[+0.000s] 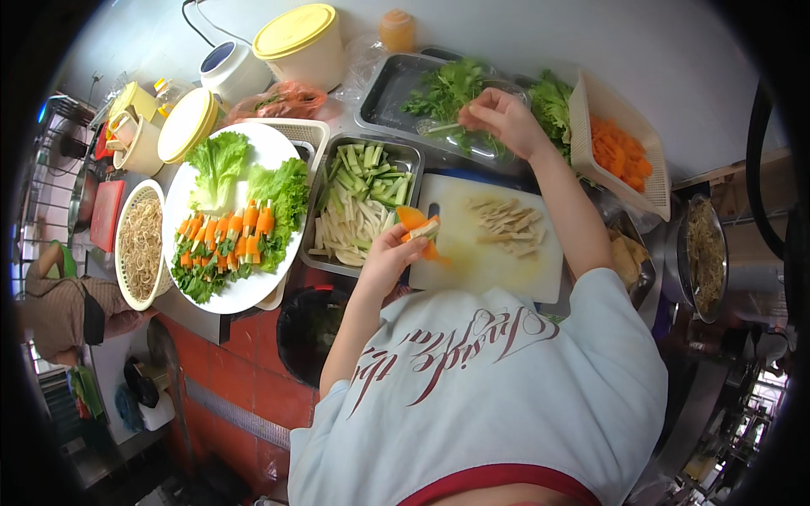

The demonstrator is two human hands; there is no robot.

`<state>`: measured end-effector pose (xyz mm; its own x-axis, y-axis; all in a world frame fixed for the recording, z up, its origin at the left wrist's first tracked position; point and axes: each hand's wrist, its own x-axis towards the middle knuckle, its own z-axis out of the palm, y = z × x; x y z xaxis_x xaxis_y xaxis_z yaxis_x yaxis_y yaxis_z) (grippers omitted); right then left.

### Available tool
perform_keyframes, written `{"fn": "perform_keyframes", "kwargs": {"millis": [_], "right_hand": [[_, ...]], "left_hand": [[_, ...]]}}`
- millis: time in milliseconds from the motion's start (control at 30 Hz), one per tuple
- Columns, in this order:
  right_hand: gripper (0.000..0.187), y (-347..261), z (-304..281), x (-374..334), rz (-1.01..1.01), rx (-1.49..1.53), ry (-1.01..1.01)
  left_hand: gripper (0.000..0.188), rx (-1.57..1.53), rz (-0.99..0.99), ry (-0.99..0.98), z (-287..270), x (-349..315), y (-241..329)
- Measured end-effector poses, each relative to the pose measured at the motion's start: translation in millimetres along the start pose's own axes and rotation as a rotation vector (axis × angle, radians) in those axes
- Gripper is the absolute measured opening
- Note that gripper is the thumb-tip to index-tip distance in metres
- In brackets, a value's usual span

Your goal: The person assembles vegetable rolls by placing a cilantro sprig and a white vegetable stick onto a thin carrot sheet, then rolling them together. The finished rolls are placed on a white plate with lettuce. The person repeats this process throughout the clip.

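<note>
In my left hand (388, 255) is an orange carrot slice (413, 221), folded around pale strips. It is held over the left edge of a white cutting board (506, 277), where pale cut strips (509, 226) lie in a pile. My right hand (504, 121) reaches to the far side, fingers pinched at the pale stem of a herb sprig (442, 130). Leafy green herbs (451, 88) lie around it in a metal tray (379, 108). Beside my left hand, another metal tray (418, 162) holds cucumber sticks (369, 171) and whitish strips (348, 221).
On the left, a white plate (181, 192) bears lettuce and carrot rolls (232, 232); noodles (142, 240) fill a basket beyond. Carrot slices (620, 156) sit in a basket at right. Yellow-lidded tubs (295, 34) stand at the back. Another person (63, 312) is at far left.
</note>
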<state>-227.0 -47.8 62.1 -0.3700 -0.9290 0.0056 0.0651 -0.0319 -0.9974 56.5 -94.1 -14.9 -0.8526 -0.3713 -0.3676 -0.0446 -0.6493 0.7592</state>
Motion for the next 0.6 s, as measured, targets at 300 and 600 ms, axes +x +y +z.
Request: {"fn": "perform_keyframes", "kwargs": {"millis": [300, 600], "right_hand": [[0.010, -6.3, 58.2, -51.1, -0.082, -0.387, -0.390], [0.010, 24.3, 76.2, -70.2, -0.333, -0.598, -0.244]], "left_hand": [[0.041, 0.176, 0.075, -0.109, -1.9, 13.4, 32.3], [0.035, 0.138, 0.144, -0.035, 1.2, 14.3, 27.4]]}}
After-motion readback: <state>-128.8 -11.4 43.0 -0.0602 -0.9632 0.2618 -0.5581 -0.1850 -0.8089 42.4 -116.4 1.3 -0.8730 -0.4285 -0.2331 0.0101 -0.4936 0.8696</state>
